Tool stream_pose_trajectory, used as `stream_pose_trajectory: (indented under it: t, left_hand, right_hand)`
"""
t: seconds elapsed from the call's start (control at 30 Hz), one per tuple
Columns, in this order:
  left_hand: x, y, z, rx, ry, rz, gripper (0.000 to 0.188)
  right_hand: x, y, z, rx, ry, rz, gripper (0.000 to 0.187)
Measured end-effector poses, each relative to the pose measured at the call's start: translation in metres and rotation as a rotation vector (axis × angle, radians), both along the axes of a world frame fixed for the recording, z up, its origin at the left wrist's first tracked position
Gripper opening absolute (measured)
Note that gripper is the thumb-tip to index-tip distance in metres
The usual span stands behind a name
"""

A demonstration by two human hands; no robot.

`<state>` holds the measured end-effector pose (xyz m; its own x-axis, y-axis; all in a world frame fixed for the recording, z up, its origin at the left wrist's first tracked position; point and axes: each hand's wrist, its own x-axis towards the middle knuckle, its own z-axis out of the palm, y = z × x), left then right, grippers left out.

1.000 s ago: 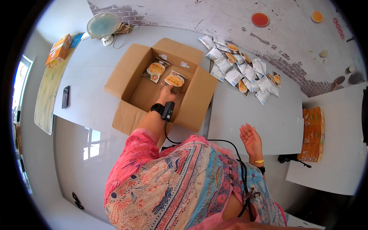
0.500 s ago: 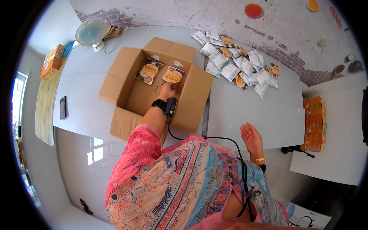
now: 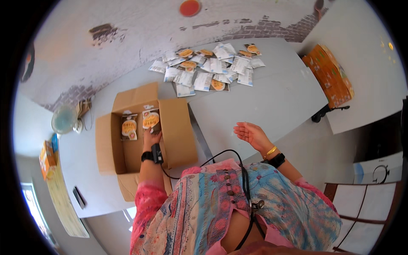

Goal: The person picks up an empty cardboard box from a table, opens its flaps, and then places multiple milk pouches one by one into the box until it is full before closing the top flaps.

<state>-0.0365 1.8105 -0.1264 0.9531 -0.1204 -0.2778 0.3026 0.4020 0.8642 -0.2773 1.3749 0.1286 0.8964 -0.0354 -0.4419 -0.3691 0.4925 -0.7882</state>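
Observation:
An open cardboard box (image 3: 176, 134) stands on the grey table with its flaps folded out. Inside, against the far wall, are two brown-and-white food packets picturing a yellow dish: a left packet (image 3: 129, 127) and a right packet (image 3: 151, 119). My left hand (image 3: 151, 138) reaches into the box and grips the lower edge of the right packet; its fingertips are partly hidden. My right hand (image 3: 253, 135) hovers near the table's front edge, palm up, fingers stretched out, with nothing in it. Several similar packets, in a loose pile (image 3: 212, 68), lie at the back of the table.
A small fan (image 3: 65, 119) and an orange carton (image 3: 46, 159) are at the left. A phone (image 3: 79, 197) lies near the table's left front edge. Stacked orange cartons (image 3: 329, 76) stand beyond the right end. A cable (image 3: 231, 151) runs from my left wrist across my front.
My view has swung to the right, so the box appears farther left. My left hand stays at the right packet in the box. My right hand has moved forward over the table.

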Motion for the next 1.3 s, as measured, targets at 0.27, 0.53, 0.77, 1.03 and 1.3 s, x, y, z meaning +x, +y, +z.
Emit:
stream_pose_trajectory:
  t: [0.27,0.53,0.77,1.03,1.3]
  left_hand:
    - [-0.051,-0.043,0.101,-0.397,0.665,0.244,0.038]
    - [-0.105,-0.041,0.139,-0.387,0.473,0.253,0.029]
    - [-0.155,-0.042,0.175,-0.322,0.372,0.293,0.021]
    - [-0.198,-0.053,0.195,-0.265,0.338,0.36,0.02]
    - [-0.22,-0.063,0.213,-0.194,0.313,0.405,0.023]
  right_hand:
    - [0.003,-0.024,-0.028,0.042,0.031,0.002,0.036]
    - [0.03,-0.043,-0.046,0.09,0.016,0.062,0.035]
    - [0.067,-0.081,-0.067,0.152,0.043,0.069,0.034]
    - [0.142,-0.165,-0.102,0.207,0.08,-0.029,0.025]
    - [0.222,-0.233,-0.144,0.058,0.184,-0.301,0.031]
